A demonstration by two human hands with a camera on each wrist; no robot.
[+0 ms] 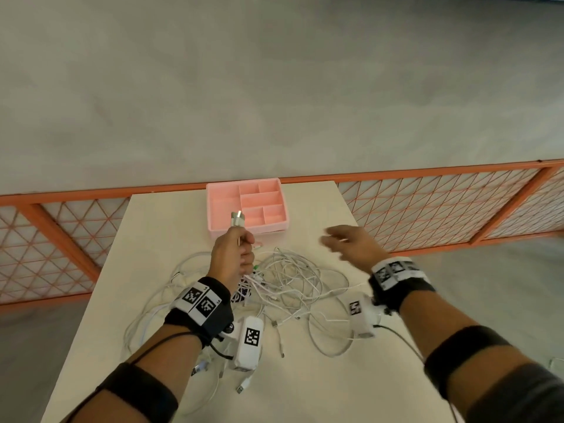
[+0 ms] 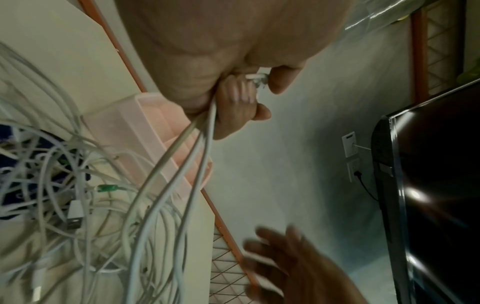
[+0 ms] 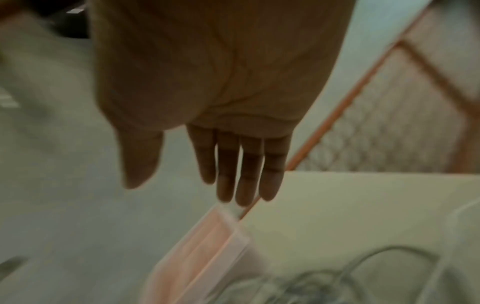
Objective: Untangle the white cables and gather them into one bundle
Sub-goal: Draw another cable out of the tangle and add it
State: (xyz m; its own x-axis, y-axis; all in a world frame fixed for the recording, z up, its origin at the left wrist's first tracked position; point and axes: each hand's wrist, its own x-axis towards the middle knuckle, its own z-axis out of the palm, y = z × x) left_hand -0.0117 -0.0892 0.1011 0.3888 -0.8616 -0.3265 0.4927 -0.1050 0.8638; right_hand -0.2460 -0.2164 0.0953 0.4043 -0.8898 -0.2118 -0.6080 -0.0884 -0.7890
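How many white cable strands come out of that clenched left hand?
3 cable strands hang side by side below the left hand in its wrist view, crossing in front of the pink tray and dropping into the tangle. More may hide in the fist.

Bare table [image 1: 320, 206] was left right of the pink tray [image 1: 213, 209]; tangled white cables [image 1: 290, 279] covered the middle.

Even soft light; wrist views dim, motion-blurred, edge-warped.

White cables [image 1: 293, 279]: smooth plastic sheath, metal plug tips. Pink tray [image 1: 213, 206]: matt plastic. Table [image 1: 320, 209]: smooth, matt.
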